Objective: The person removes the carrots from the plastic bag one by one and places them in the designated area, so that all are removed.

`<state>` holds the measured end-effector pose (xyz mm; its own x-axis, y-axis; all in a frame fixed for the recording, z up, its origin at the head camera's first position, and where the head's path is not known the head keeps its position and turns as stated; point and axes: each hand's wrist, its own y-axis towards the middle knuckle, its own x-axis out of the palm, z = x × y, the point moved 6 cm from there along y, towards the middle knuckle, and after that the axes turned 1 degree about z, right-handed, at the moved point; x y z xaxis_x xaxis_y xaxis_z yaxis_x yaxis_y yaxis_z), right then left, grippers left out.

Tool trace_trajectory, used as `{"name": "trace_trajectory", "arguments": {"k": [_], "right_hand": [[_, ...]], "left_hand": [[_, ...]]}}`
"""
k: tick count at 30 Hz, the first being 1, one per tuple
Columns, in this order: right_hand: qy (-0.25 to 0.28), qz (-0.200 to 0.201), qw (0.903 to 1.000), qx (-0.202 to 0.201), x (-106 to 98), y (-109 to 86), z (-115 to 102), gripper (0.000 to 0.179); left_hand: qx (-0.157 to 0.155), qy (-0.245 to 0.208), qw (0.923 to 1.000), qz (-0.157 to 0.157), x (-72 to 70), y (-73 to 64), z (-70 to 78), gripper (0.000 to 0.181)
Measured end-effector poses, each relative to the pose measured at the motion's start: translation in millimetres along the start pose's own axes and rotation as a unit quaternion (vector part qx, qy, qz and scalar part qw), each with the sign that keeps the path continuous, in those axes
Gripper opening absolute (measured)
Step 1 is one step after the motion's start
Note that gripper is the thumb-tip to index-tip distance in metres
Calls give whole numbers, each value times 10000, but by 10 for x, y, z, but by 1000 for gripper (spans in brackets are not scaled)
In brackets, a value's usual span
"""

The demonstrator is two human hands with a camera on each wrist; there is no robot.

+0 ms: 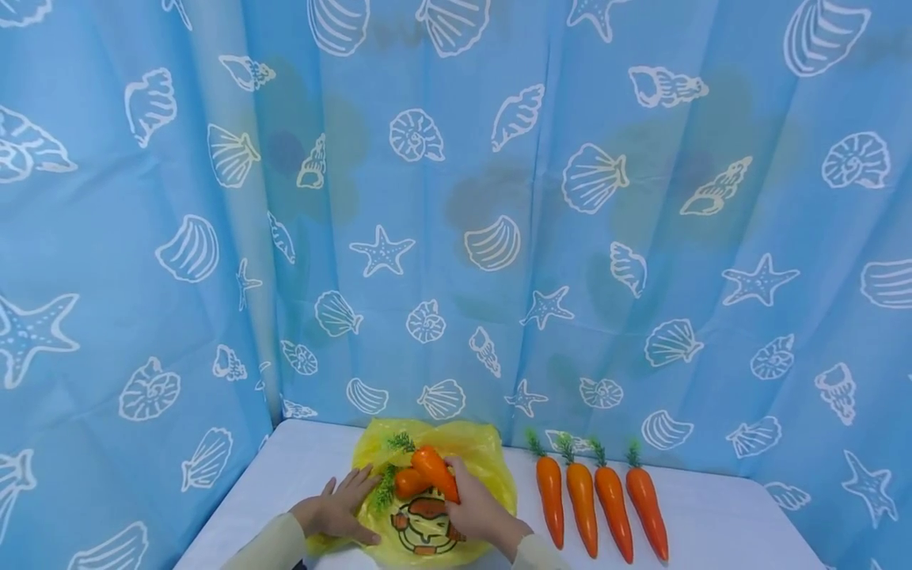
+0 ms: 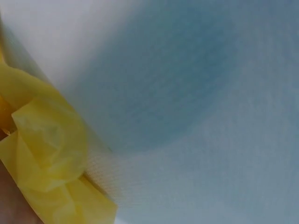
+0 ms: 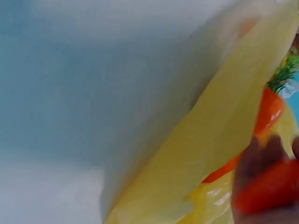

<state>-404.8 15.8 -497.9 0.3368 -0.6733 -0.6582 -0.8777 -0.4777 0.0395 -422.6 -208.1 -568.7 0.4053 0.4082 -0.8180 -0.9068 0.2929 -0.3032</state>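
Observation:
A yellow plastic bag (image 1: 492, 467) with a printed cartoon figure lies flat on the table. My right hand (image 1: 476, 507) grips an orange toy carrot (image 1: 433, 467) with a green leafy top, over the bag. Beneath it a second carrot (image 1: 409, 483) lies on the bag, partly covered by the first. In the right wrist view, fingers curl around the held carrot (image 3: 273, 186), near a raised fold of the bag (image 3: 201, 135). My left hand (image 1: 338, 508) rests with spread fingers on the bag's left side. Crumpled yellow plastic (image 2: 51, 140) shows in the left wrist view.
Several more carrots (image 1: 581, 507) lie side by side right of the bag, tops pointing away. They rest on a white table (image 1: 720, 522). A blue curtain (image 1: 456, 198) printed with white shells and starfish hangs behind the table and along its left.

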Motion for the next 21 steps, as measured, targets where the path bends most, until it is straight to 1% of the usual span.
{"name": "trace_trajectory", "arguments": {"k": [3, 6, 9, 12, 15, 18, 21], "right_hand": [[299, 568, 9979, -93, -89, -7, -61, 60], [499, 1078, 9929, -84, -179, -19, -98, 60], [791, 1403, 9869, -14, -238, -28, -131, 62], [1052, 1536, 9825, -17, -275, -32, -174, 64], [1277, 1513, 9802, -52, -286, -39, -201, 67], [1358, 1480, 9795, -125, -284, -55, -209, 74], [1582, 1371, 9778, -83, -270, -75, -202, 78]], "left_hand": [[-5, 37, 10000, 22, 11, 24, -27, 110], [-27, 24, 10000, 25, 20, 29, -45, 110], [-31, -8, 10000, -11, 13, 14, -37, 110], [-45, -5, 10000, -27, -1, -5, -15, 111], [-62, 7, 10000, -11, -2, -2, -6, 109], [-74, 19, 10000, -5, 10, 15, -13, 108], [-78, 21, 10000, -12, 5, 12, -5, 108]]}}
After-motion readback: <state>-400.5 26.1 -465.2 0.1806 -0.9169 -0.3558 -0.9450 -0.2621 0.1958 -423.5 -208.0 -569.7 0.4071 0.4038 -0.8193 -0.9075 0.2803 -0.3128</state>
